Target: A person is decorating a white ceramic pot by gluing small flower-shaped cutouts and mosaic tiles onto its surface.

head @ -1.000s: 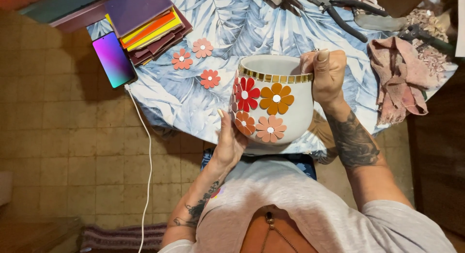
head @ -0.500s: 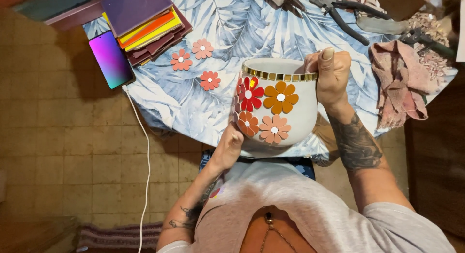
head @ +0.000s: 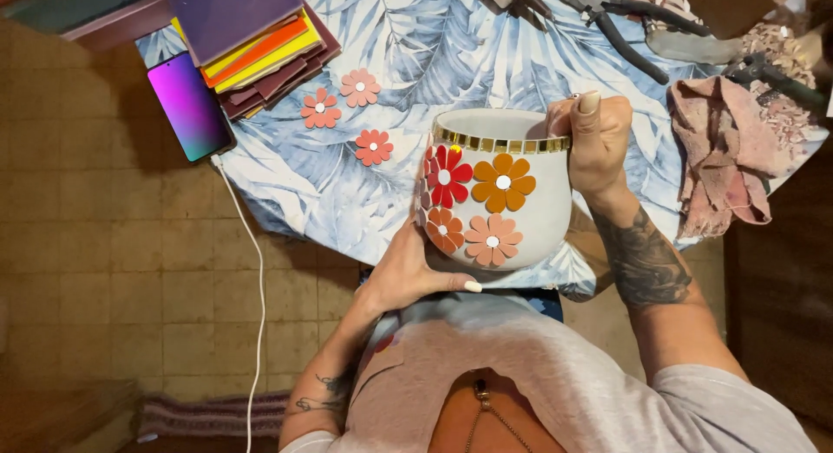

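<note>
At the table's left edge a smartphone [head: 189, 106] lies half over the rim, its white charging cable [head: 253, 314] hanging toward the floor; a snagged cable could pull it off. Beside it sits a stack of coloured sheets [head: 252, 45], then three loose flower cut-outs [head: 351, 114] on the leaf-print tablecloth [head: 416, 45]. The white ceramic pot [head: 512, 201], trimmed with gold tiles and flower decorations, is held tilted over the table's near edge, above the lap. The left hand [head: 408, 271] cups its underside with fingers spread, while the right hand [head: 599, 145] is clamped on the rim. Pressure from the left hand could shift flowers that may not be set, and a loosened grip would likely drop the pot. Pliers [head: 620, 23] and a rag [head: 720, 149] lie toward the right edge.
</note>
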